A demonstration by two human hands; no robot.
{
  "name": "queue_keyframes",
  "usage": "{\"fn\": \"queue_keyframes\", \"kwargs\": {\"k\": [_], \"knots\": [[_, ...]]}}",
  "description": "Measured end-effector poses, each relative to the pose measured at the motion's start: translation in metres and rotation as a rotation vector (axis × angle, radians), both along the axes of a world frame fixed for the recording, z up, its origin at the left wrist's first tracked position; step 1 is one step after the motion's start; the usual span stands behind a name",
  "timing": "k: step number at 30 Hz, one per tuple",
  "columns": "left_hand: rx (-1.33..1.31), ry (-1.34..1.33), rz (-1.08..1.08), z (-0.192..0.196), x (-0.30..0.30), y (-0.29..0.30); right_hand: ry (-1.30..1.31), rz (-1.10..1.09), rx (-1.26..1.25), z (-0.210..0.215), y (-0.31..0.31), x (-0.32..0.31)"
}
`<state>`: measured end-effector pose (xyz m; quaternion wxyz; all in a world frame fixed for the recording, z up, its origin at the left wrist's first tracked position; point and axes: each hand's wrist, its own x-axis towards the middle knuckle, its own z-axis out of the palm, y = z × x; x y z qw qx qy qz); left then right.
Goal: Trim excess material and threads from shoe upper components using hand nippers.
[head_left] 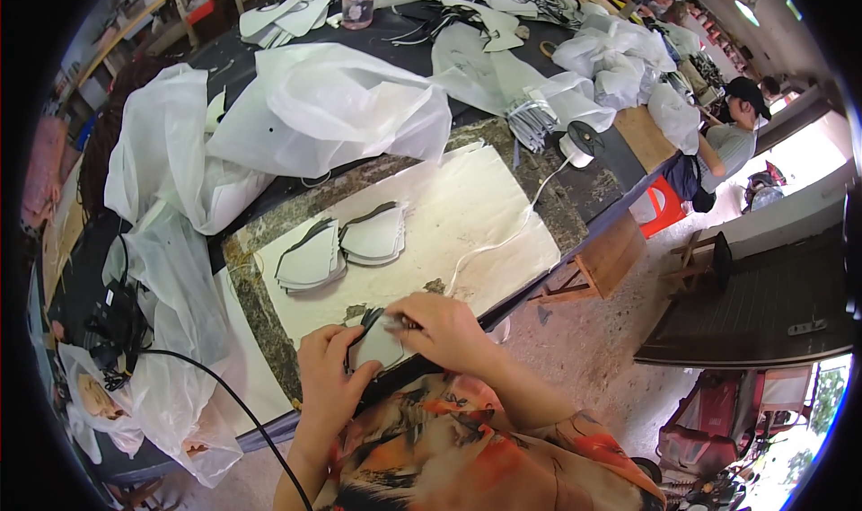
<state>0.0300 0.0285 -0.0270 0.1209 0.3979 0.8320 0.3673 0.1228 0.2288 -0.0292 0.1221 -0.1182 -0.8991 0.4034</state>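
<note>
1. My left hand pinches the pale piece by its left side, thumb against fingers.
2. My right hand curls at the piece's right side; blur hides whether it grips anything.
3. The piece is at the board's near edge.
4. Beyond, a left stack and right stack lie on the board.
5. A cord runs from the spool, far right, toward my right hand.

- can you read any lettering on the pink-lidded bottle?
- no, nothing there that i can make out.
- and the pale mark on the black device?
- too small; no words or numbers are legible anywhere.
</note>
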Motion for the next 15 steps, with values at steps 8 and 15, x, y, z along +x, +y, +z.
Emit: {"fn": "queue_keyframes", "kwargs": {"k": [8,15], "knots": [[0.328,-1.061,0.0,0.023,-0.007,0.001,0.14,0.467,-0.048,0.029,-0.008,0.01],[0.342,-1.35,0.036,0.009,-0.009,-0.019,0.078,0.595,-0.125,0.022,-0.016,0.009]]}}
